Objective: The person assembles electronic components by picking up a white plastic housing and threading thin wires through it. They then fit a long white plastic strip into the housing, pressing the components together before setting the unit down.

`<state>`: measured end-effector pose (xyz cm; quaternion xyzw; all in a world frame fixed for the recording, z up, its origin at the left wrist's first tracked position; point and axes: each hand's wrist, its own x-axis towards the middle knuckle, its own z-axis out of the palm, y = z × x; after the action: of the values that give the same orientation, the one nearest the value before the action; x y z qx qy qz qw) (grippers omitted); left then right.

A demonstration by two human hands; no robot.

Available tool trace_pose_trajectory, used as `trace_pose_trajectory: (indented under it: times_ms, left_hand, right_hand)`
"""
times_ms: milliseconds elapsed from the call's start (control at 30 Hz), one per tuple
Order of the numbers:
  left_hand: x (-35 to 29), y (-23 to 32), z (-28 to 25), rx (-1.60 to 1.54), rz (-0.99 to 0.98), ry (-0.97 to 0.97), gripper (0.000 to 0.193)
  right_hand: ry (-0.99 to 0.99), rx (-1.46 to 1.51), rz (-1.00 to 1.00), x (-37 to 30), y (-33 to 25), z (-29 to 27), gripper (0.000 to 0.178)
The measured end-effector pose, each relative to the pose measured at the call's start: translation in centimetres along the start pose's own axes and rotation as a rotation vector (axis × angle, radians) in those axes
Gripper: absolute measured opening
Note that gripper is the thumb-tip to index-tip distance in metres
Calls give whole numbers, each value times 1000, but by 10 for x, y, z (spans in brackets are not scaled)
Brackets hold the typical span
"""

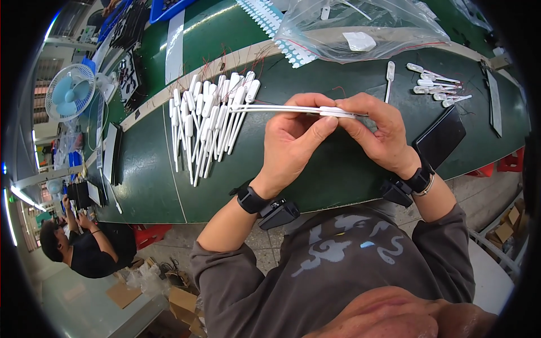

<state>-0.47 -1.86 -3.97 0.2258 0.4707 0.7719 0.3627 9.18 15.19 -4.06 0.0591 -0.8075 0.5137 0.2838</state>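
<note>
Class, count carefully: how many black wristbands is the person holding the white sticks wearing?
2: one black wristband is on the wrist of the left hand, another black wristband on that of the right hand. None seems hidden.

A dark grey-brown shirt (349, 276) carries a chest print (327, 252) of pale blue-grey curls, with a small yellow mark (340, 234) and a brighter blue patch (367, 244). Loose sleeves (225, 273) end near the elbows. Black straps (252, 200) with boxy black modules (280, 214) circle the wrists below left hand (286, 146) and right hand (383, 132); a thin, shiny bracelet (426, 188) edges the right strap.
</note>
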Motion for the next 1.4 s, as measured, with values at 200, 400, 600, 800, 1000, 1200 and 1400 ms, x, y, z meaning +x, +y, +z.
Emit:
trace_pose_trajectory:
  times_ms: [200,400,600,800,1000,1200,1400]
  left_hand:
    - [0,6,-5,317,287,-46,24]
    - [-1,10,-6,390,339,-88,23]
    - [-1,9,-7,388,344,-62,24]
    - [5,3,-9,427,349,85,26]
    - [12,6,-16,867,694,61,30]
    - [13,7,-16,1007,766,-109,38]
    - [7,6,-5,294,73,61,35]
  right_hand:
    - [-109,32,-27,-2,-3,-9,21]
    - [-97,65,-64,-2,-7,-9,20]
    - [-99,76,-39,-1,-7,-9,19]
    - [183,-275,-206,17,-8,-2,18]
    - [-26,464,486,2,-5,-12,25]
    - [-188,1175,824,7,12,-10,24]
    - [-156,1183,954,8,6,-7,24]
